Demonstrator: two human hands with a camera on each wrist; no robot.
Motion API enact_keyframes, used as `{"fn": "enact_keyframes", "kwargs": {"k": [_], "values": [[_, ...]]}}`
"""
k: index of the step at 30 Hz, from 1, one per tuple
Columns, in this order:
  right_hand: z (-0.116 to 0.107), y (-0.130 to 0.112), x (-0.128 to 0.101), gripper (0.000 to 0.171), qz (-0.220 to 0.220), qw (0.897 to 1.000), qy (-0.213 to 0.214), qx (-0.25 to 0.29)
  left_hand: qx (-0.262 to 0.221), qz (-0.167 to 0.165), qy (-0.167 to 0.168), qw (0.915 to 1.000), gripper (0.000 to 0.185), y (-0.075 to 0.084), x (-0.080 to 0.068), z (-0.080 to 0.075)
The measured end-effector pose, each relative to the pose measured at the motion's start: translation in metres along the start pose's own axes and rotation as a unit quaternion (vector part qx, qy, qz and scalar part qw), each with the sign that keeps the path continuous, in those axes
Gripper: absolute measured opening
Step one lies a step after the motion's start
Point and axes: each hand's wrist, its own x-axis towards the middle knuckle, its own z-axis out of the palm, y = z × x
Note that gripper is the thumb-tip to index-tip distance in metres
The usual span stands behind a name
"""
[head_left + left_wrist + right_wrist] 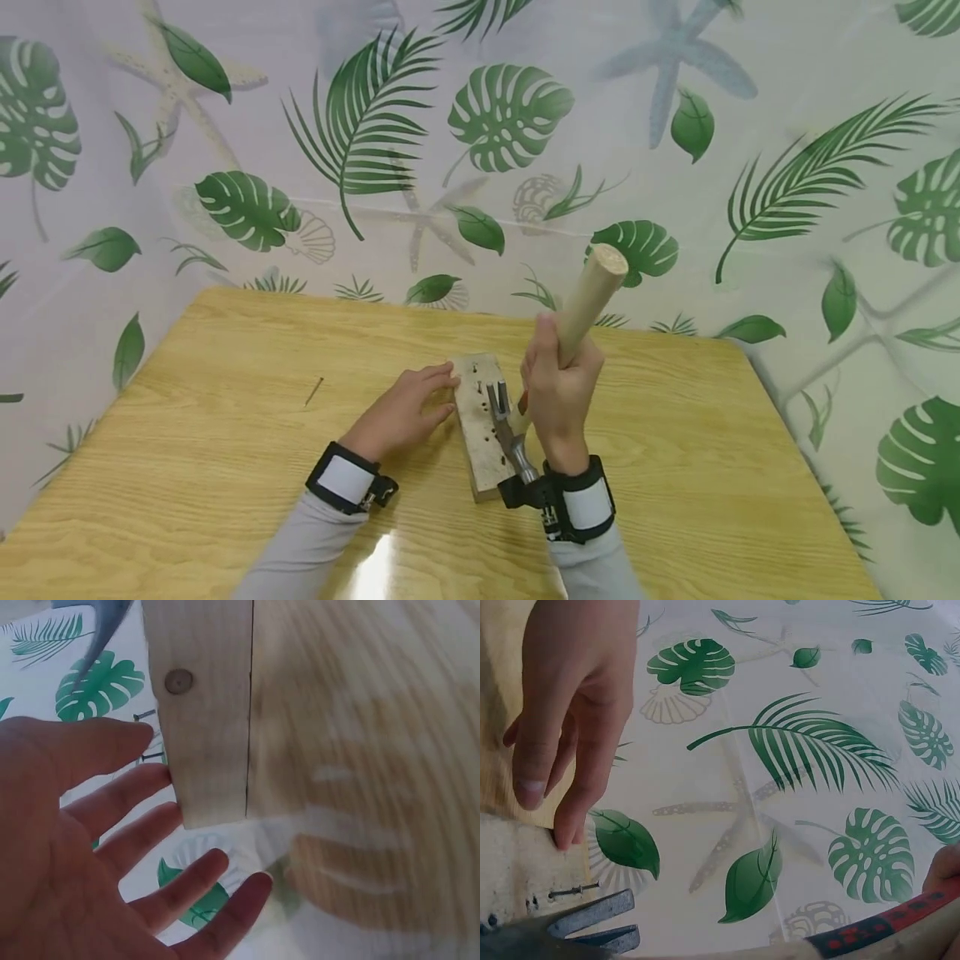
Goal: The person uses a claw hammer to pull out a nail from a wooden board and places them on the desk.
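A pale wooden block with small dark holes lies lengthwise on the table. Two nails stand up from its far end. My left hand rests beside it, with fingertips touching its left side and the fingers loosely spread. My right hand grips a claw hammer by its wooden handle, the handle's end tilted up and away. The hammer's metal head hangs low over the block's right side, claw pointing toward the far end. Whether the claw touches the block is hard to tell.
A loose nail lies on the wood-grain table, left of my left hand. Behind the table hangs a white sheet printed with leaves and starfish. Both wrists carry black straps with cameras.
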Motion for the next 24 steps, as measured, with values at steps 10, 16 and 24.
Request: {"fn": "enact_keyframes", "kwargs": {"k": [10, 16, 24], "values": [[0.015, 0.027, 0.019, 0.03, 0.076, 0.992, -0.034, -0.091, -0.004, -0.001, 0.007, 1.0, 0.036, 0.0, 0.001, 0.001], [0.033, 0.022, 0.04, 0.031, 0.156, 0.977, -0.085, -0.122, -0.003, -0.01, 0.007, 0.9999, 0.035, -0.002, -0.001, 0.0], [0.05, 0.035, 0.058, 0.033, 0.216, 0.959, -0.123, -0.136, 0.009, 0.002, 0.008, 0.9999, 0.045, -0.003, 0.003, 0.002]]}}
